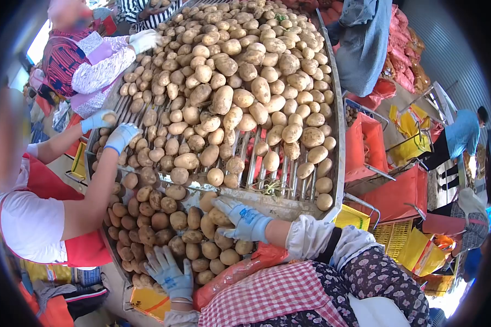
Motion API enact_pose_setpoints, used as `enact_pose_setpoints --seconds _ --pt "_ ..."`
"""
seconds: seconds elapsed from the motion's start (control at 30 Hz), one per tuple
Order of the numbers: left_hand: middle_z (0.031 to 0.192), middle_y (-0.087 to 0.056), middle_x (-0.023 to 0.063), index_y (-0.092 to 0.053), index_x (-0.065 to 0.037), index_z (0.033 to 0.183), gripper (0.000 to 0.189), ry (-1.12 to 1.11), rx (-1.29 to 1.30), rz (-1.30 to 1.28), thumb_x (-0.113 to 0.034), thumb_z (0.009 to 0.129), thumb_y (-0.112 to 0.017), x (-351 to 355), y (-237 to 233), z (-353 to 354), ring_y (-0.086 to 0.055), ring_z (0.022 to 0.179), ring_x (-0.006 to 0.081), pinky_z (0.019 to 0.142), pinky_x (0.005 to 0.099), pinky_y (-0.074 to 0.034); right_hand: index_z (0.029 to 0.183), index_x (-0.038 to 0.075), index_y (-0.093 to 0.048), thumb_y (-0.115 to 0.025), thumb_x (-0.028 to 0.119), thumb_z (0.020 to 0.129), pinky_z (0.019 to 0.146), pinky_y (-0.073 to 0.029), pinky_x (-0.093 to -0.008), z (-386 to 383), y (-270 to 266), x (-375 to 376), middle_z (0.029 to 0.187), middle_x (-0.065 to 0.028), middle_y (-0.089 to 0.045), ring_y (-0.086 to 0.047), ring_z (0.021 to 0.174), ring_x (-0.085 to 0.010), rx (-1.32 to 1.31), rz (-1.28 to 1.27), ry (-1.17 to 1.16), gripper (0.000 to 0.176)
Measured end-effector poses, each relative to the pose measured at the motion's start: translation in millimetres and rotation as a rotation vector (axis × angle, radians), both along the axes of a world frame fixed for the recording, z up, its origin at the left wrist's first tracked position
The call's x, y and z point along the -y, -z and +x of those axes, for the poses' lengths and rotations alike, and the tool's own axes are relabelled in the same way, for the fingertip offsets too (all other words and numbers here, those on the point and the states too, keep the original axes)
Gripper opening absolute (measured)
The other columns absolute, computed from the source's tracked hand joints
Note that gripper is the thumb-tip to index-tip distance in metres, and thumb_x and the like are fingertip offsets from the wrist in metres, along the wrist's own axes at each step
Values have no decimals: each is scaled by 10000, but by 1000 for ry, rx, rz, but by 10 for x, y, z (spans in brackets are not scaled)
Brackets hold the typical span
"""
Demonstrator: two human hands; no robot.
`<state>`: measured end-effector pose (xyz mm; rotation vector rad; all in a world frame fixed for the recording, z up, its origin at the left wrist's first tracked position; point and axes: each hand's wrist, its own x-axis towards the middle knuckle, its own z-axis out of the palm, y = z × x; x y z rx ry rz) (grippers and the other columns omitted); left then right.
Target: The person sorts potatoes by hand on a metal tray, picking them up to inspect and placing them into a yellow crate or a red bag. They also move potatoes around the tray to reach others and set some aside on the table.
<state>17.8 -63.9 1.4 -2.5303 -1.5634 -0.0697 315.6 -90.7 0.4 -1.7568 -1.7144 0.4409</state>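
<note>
My left hand [170, 273], in a pale blue and white glove, lies with fingers spread against potatoes at the near edge of the lower tray [126, 278]. My right hand [244, 219], gloved alike, reaches in from the right. Its thumb and fingers are around a potato [219, 218] at the tray's upper right, below the metal ledge [256, 197]. More potatoes [163, 220] fill the tray around both hands. Beyond the ledge, a large heap of potatoes [223, 101] covers a roller table [251, 169], its metal rollers partly showing.
At the left, a person in a red apron [90, 229] has two gloved hands on potatoes. Another gloved hand [144, 41] touches the heap's far left. A metal side rail [337, 120] bounds the table's right. Red crates [363, 147] and yellow crates [393, 237] stand beyond it.
</note>
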Motion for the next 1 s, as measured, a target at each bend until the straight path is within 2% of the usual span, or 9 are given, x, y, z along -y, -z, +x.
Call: enact_pose_setpoints --seconds 0.13,0.17,0.27,0.37,0.53,0.67,0.73,0.83,1.0 --pt "1555 -238 168 -329 -74 1467 779 47 -60 70 -433 826 -586 -61 121 -79 -168 1426 428 1152 612 -74 1175 55 -573 -686 255 789 1012 -413 -445 704 -680 -246 1215 -194 -577 -529 1162 -389 80 33 -22 450" --pt "1555 -238 168 -329 -74 1467 779 36 -60 68 -433 826 -586 -131 85 -48 -168 1426 428 1152 612 -74 1076 67 -572 -704 236 686 891 -450 -459 1037 -561 -343 1096 -154 -569 -552 1023 -354 350 362 170 445" --pt "1549 -262 138 -323 -79 1470 867 -93 -45 -114 -475 764 -633 -276 -1 -3 -179 1429 397 1156 610 -68 1198 102 -571 -664 295 745 925 -439 -476 2000 -358 -366 1133 -190 -561 -533 1080 -388 850 264 762 501" --pt "1553 -253 143 -309 -66 1472 914 -22 -48 -42 -502 739 -639 -312 36 -7 -178 1431 391 1159 606 -46 1239 119 -567 -637 338 776 954 -420 -485 1860 -457 -130 1166 -208 -552 -518 1112 -398 399 -143 599 517" --pt "1557 -242 149 -318 -48 1464 897 24 -48 -133 -506 754 -621 -340 -83 99 -164 1435 393 1160 602 -31 1201 102 -597 -663 322 793 973 -416 -483 1177 -129 152 1216 -189 -583 -560 1099 -380 83 65 32 468" --pt "1509 -301 219 -387 -30 1416 753 206 298 -62 -393 802 -630 -633 -350 490 -240 1403 412 1158 567 -108 1271 103 -553 -631 323 835 977 -418 -455 1416 -369 -344 1294 -155 -543 -491 1200 -339 430 123 353 495" --pt "1481 -330 241 -400 -26 1403 731 332 499 -150 -359 802 -650 -861 -445 903 -274 1384 421 1146 543 -160 1257 120 -568 -617 312 839 933 -440 -444 1527 -332 -620 1236 -134 -560 -526 1133 -310 657 -362 231 462" --pt "1486 -326 237 -353 -22 1440 778 399 507 -177 -377 816 -655 -1164 -349 1589 -271 1388 411 1142 535 -165 1214 142 -589 -609 232 829 894 -468 -417 1228 -71 -657 1136 -126 -580 -560 1087 -299 746 -401 162 395" --pt "1479 -334 238 -338 -11 1447 837 440 334 -170 -478 812 -619 -1065 -18 1916 -261 1397 397 1146 563 -124 1088 96 -657 -578 123 785 917 -471 -426 1257 4 -486 1060 -159 -629 -604 1005 -334 148 -180 185 315"
